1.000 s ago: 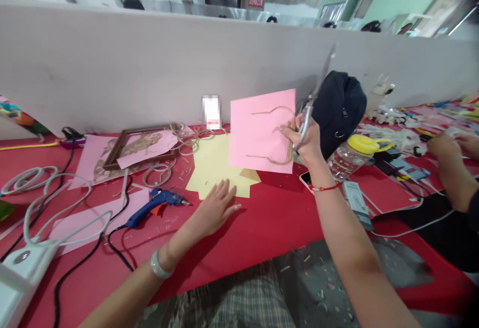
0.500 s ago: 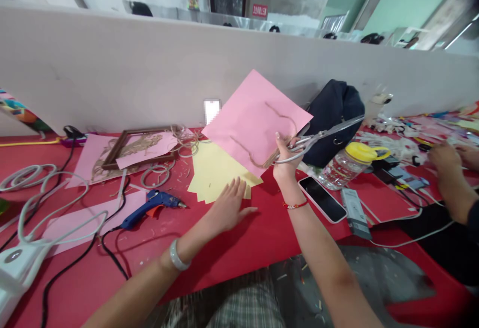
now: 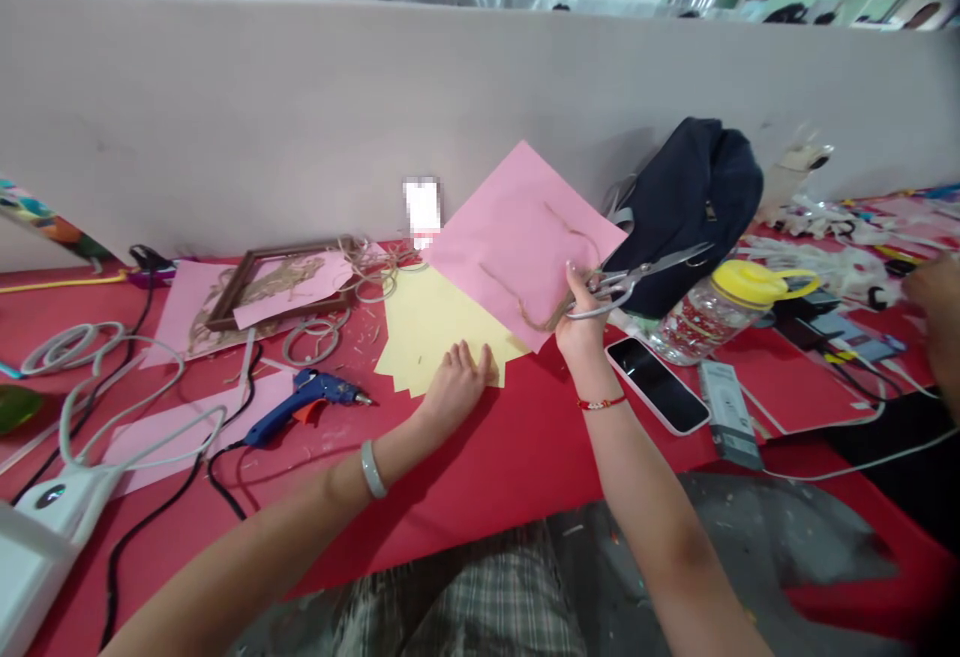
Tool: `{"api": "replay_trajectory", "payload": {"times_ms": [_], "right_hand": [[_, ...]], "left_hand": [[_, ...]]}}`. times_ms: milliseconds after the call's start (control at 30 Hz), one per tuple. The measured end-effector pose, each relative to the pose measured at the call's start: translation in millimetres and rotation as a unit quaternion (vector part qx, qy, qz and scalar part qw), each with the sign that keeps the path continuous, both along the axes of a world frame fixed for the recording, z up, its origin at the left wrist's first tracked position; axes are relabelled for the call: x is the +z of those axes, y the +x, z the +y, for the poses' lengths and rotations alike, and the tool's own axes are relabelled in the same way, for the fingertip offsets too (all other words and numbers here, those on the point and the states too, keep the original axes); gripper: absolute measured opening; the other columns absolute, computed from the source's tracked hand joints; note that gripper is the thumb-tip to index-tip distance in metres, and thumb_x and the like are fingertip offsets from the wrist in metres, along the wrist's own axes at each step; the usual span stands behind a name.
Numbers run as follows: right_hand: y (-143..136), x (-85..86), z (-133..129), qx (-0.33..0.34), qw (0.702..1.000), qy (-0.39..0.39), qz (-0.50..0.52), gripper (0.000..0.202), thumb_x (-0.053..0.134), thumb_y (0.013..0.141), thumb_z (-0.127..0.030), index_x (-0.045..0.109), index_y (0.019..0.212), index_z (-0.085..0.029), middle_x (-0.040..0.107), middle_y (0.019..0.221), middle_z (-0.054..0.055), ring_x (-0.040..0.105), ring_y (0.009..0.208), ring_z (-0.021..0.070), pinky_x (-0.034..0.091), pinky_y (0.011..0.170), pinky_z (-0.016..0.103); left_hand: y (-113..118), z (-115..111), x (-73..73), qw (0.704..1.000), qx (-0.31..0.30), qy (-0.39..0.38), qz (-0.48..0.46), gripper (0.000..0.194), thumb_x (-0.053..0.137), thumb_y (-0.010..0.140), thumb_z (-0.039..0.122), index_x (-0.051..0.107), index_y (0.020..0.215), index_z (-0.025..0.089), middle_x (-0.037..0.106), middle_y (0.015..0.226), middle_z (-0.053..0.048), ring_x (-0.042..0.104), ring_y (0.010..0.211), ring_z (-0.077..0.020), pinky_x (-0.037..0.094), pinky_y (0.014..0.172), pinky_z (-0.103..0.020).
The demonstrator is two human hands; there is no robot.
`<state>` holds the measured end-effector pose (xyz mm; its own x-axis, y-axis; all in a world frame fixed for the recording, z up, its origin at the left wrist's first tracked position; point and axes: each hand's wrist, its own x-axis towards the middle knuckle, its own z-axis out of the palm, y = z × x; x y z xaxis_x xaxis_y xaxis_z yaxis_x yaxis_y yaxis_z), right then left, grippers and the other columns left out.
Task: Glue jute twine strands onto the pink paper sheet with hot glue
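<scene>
My right hand [image 3: 582,324] is closed around metal scissors [image 3: 626,282], whose blades point right. The same hand holds up a sheet of pink paper [image 3: 517,227] by its lower corner, tilted like a diamond. A strand of brown twine [image 3: 502,287] lies across the sheet and runs to my fingers. My left hand [image 3: 459,387] rests on the front part of the fanned yellow sheets [image 3: 420,327], fingers slightly bent and apart, gripping nothing visible. The pink sheet partly covers the yellow ones.
A blue glue gun [image 3: 304,407], a brown frame [image 3: 225,297] and cables lie left. A phone [image 3: 657,385], a yellow-lidded bottle [image 3: 697,317], a grey box [image 3: 727,415] and a dark backpack [image 3: 690,197] stand right. Behind is a grey partition [image 3: 300,117]. Another person's hand [image 3: 934,302] shows far right.
My left hand's fingers have bent from lying flat, and the hand has shifted slightly left on the yellow sheets. My right hand still holds the scissors and pink paper. The view tilted down.
</scene>
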<state>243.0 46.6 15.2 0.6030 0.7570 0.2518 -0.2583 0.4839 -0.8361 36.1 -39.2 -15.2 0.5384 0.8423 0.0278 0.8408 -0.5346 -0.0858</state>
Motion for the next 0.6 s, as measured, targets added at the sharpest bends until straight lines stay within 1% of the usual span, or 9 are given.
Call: {"api": "replay_trajectory", "payload": {"times_ms": [67, 133, 200, 300, 400, 433, 467, 533, 600], "right_hand": [[-3.1, 5.6, -3.0, -0.002, 0.997, 0.013, 0.071, 0.06, 0.091, 0.065, -0.046, 0.036, 0.08, -0.028, 0.05, 0.085, -0.005, 0.059, 0.085, 0.0163, 0.056, 0.09, 0.039], [-8.4, 9.7, -6.0, -0.009, 0.994, 0.024, 0.108, 0.06, 0.093, 0.061, -0.04, 0.038, 0.079, -0.028, 0.049, 0.083, -0.006, 0.058, 0.081, 0.0142, 0.056, 0.089, 0.037], [-14.3, 11.6, -8.4, -0.011, 0.994, 0.028, 0.104, 0.058, 0.092, 0.061, -0.037, 0.038, 0.079, -0.028, 0.05, 0.082, -0.007, 0.056, 0.078, 0.0136, 0.056, 0.087, 0.036], [-21.2, 11.6, -11.1, -0.021, 0.995, 0.029, 0.094, 0.057, 0.091, 0.062, -0.035, 0.037, 0.08, -0.028, 0.049, 0.081, -0.008, 0.053, 0.076, 0.0132, 0.055, 0.082, 0.034], [-26.0, 10.6, -13.5, -0.031, 0.996, 0.02, 0.084, 0.058, 0.09, 0.063, -0.037, 0.036, 0.081, -0.028, 0.048, 0.08, -0.008, 0.051, 0.073, 0.0121, 0.054, 0.077, 0.032], [-27.7, 10.1, -14.7, -0.034, 0.996, 0.009, 0.078, 0.059, 0.09, 0.063, -0.04, 0.036, 0.082, -0.028, 0.047, 0.08, -0.009, 0.05, 0.072, 0.0116, 0.053, 0.073, 0.03], [-29.7, 9.6, -15.9, -0.038, 0.997, -0.001, 0.067, 0.059, 0.09, 0.064, -0.042, 0.035, 0.082, -0.028, 0.047, 0.079, -0.009, 0.049, 0.07, 0.0112, 0.052, 0.07, 0.029], [-34.1, 8.5, -18.8, -0.048, 0.998, -0.012, 0.034, 0.059, 0.089, 0.067, -0.044, 0.035, 0.082, -0.028, 0.045, 0.076, -0.009, 0.048, 0.067, 0.0109, 0.05, 0.065, 0.028], [-37.1, 7.6, -21.2, -0.053, 0.999, -0.007, -0.003, 0.059, 0.09, 0.069, -0.046, 0.034, 0.08, -0.028, 0.043, 0.073, -0.01, 0.046, 0.064, 0.0105, 0.048, 0.062, 0.026]], "left_hand": [[12.1, -10.2, 3.5, 1.0, 0.021, 0.001, 0.008, 0.056, 0.046, 0.112, 0.029, 0.051, 0.159, -0.002, 0.055, 0.152, -0.042, 0.061, 0.141, -0.0482, 0.054, 0.108, -0.056], [27.5, -24.7, 9.8, 0.999, 0.047, -0.006, 0.02, 0.077, 0.053, 0.11, 0.054, 0.05, 0.16, -0.005, 0.052, 0.151, -0.046, 0.06, 0.14, -0.0526, 0.054, 0.107, -0.056], [41.9, -39.9, 20.1, 0.997, 0.061, -0.031, 0.031, 0.096, 0.052, 0.104, 0.073, 0.048, 0.161, -0.004, 0.052, 0.151, -0.046, 0.06, 0.14, -0.0534, 0.054, 0.106, -0.054], [48.7, -52.0, 40.2, 0.996, 0.044, -0.082, 0.005, 0.112, 0.052, 0.095, 0.085, 0.048, 0.162, -0.004, 0.06, 0.144, -0.044, 0.069, 0.128, -0.0519, 0.058, 0.096, -0.05], [34.0, -40.3, 54.4, 0.982, 0.059, -0.146, -0.109, 0.109, 0.061, 0.091, 0.086, 0.055, 0.156, -0.002, 0.076, 0.118, -0.035, 0.077, 0.108, -0.048, 0.059, 0.088, -0.048], [26.8, -31.5, 56.1, 0.965, 0.064, -0.176, -0.184, 0.102, 0.061, 0.093, 0.085, 0.06, 0.152, 0.001, 0.079, 0.111, -0.031, 0.079, 0.105, -0.0458, 0.059, 0.088, -0.048], [19.9, -21.2, 56.3, 0.933, 0.06, -0.205, -0.289, 0.094, 0.059, 0.094, 0.084, 0.065, 0.145, 0.005, 0.08, 0.111, -0.027, 0.079, 0.105, -0.0425, 0.059, 0.09, -0.046], [8.6, 0.7, 53.6, 0.819, 0.023, -0.253, -0.514, 0.085, 0.057, 0.093, 0.085, 0.071, 0.133, 0.011, 0.079, 0.125, -0.022, 0.076, 0.115, -0.0367, 0.059, 0.096, -0.043], [0.3, 20.0, 50.5, 0.71, 0.017, -0.264, -0.653, 0.079, 0.066, 0.087, 0.084, 0.074, 0.118, 0.013, 0.08, 0.123, -0.018, 0.076, 0.112, -0.0323, 0.059, 0.098, -0.041]]}}
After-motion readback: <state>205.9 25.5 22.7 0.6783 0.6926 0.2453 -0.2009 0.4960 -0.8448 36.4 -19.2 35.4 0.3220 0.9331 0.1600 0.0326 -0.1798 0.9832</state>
